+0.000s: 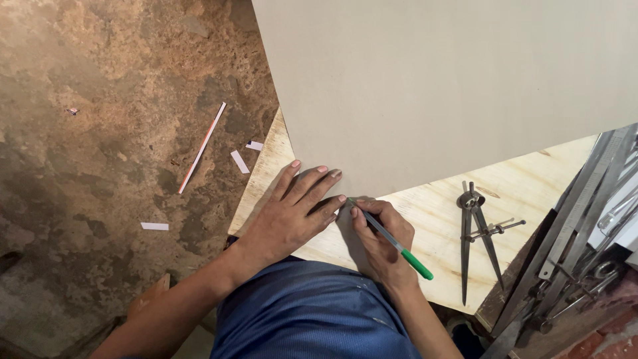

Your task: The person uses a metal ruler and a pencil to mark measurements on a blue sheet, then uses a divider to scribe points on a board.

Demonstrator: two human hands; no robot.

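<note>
My left hand [292, 213] lies flat, fingers spread, on the plywood board [432, 219] and over the near corner of a large grey sheet [452, 86]. My right hand [384, 240] grips a slim pencil with a green end [399, 246], its tip touching the sheet's corner right beside my left index finger. The grey sheet covers most of the plywood and reaches past the top of the view.
A metal divider compass [475, 233] lies on the plywood to the right. Steel rulers and other metal tools [585, 226] are piled at the right edge. Paper scraps and a thin red-and-white strip [201, 147] lie on the brown stone floor at left. My blue-clad knee [306, 312] is below.
</note>
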